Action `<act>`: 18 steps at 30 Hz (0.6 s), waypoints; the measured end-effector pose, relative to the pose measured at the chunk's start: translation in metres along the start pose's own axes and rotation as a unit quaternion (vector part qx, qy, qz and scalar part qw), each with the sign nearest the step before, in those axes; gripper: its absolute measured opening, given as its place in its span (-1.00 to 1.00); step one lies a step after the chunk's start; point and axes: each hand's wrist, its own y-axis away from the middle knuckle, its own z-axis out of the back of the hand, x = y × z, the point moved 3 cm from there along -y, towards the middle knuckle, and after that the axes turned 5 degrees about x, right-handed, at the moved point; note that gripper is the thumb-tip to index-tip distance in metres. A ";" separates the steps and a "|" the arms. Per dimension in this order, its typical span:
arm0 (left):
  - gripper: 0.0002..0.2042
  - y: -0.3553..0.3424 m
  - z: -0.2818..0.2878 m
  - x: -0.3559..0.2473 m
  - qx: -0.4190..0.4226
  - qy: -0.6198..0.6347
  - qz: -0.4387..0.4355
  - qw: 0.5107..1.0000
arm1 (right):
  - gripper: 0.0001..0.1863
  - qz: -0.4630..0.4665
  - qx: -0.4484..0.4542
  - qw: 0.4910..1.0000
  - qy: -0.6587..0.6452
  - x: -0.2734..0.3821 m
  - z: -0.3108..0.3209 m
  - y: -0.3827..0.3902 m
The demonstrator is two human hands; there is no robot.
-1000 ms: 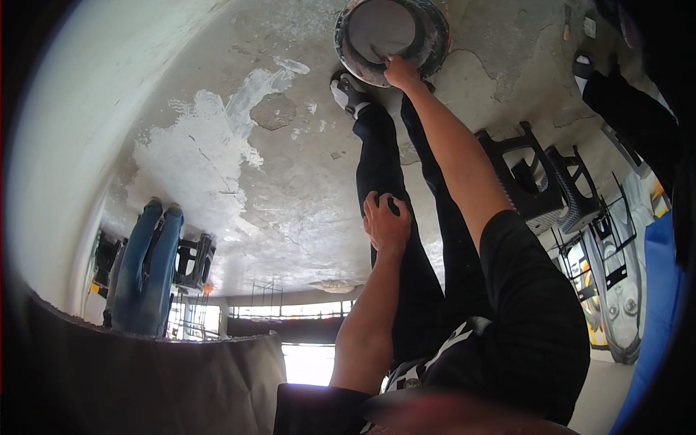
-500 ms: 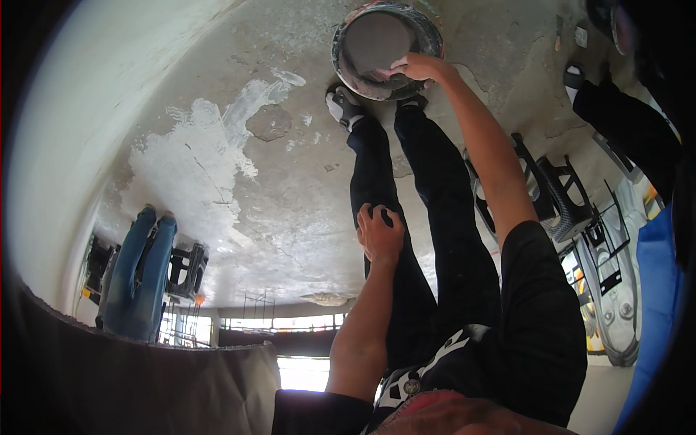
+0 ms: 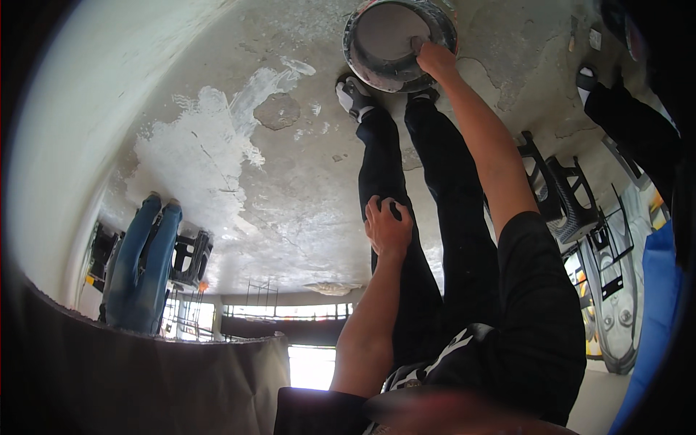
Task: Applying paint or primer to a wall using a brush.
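A round dark tub (image 3: 366,71) with a smeared rim stands on the floor just beyond my feet. Smooth grey paste (image 3: 384,32) lies inside it. My right hand (image 3: 436,59) reaches over the tub's right side. Its fingers are bent together at the paste's edge, and the fingertips look grey; whether they hold something small I cannot make out. On my left knee (image 3: 395,210) rests my left hand (image 3: 389,228), fingers loosely curved and apart, holding nothing.
White smears (image 3: 196,138) and a rough patch (image 3: 277,111) mark the concrete floor. Black plastic stools (image 3: 569,199) stand at right, near another person's dark-trousered leg (image 3: 627,116). Blue-jeaned legs (image 3: 138,268) show at left, beside a dark sheet (image 3: 167,377).
My right hand has gone from stretched fingers at the tub's near inner side to bent fingers at the paste's right edge. My left hand stays on the knee. The view has shifted slightly.
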 end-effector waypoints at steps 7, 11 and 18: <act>-0.71 0.000 -0.001 0.000 -0.006 0.005 0.000 1.000 | -0.59 -0.057 -0.005 0.981 -0.185 0.014 -0.025 -0.019; -0.70 -0.001 -0.006 -0.015 0.004 0.008 -0.018 1.000 | -0.54 -0.119 0.000 0.969 -0.216 0.015 -0.041 -0.024; -0.69 -0.001 0.002 -0.006 0.000 -0.008 -0.011 1.000 | -0.54 -0.047 0.037 0.966 -0.251 0.063 -0.060 -0.003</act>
